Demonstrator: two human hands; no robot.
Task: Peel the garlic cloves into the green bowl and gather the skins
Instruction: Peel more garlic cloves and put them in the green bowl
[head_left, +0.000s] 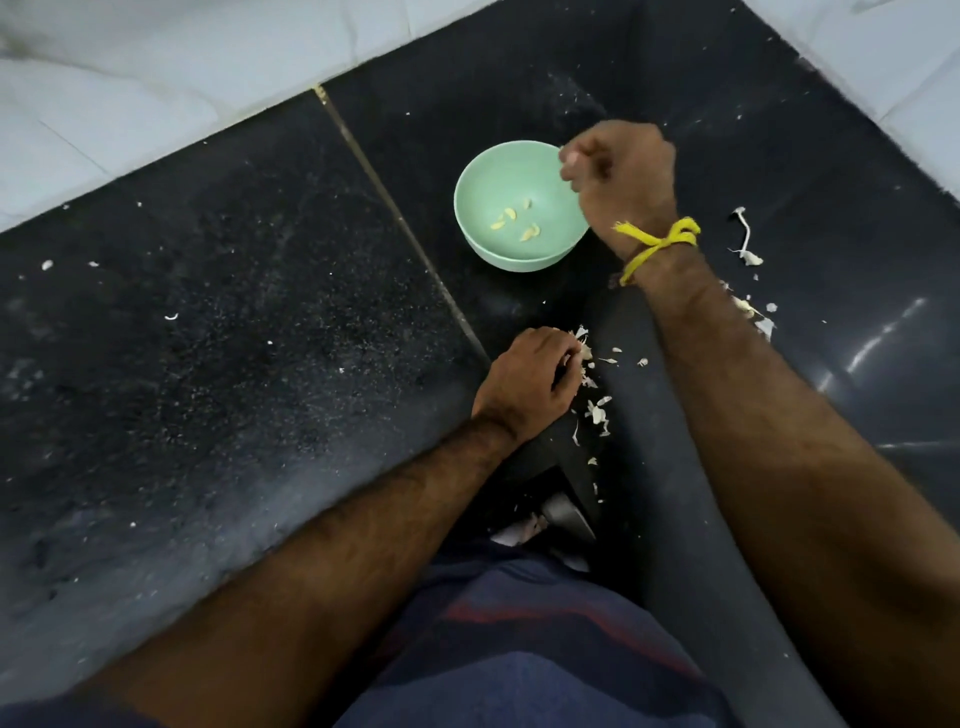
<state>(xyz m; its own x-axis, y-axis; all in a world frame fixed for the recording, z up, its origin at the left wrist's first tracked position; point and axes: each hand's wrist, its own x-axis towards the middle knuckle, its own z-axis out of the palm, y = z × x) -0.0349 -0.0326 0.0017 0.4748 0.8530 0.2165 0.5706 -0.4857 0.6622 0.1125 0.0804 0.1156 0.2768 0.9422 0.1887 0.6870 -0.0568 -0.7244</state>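
Down on the black counter (234, 338) sits the green bowl (478, 228), with a few peeled cloves (511, 213) lying pale yellow on its floor. Over the bowl's right rim hangs the right hand (621, 176), its fingers curled in toward the palm; whether they pinch a clove cannot be told, since nothing shows clearly between the fingertips. A yellow thread (660, 241) is knotted round that wrist. Nearer the body, the left hand (530, 382) rests low on the counter, knuckles up, fingers curled round a small bunch of papery skins (584, 345) that stick out past the fingertips. More skins lie loose just beside and below that hand, scattered along the counter toward the person's lap. Well apart, to the right of the right forearm, a stem (745, 234) with a shred of skin lies by itself, and further flakes show just beside the forearm. White tiles (130, 78) border the counter at the top left and top right. A blue shirt (519, 649) with a reddish stripe fills the bottom edge.
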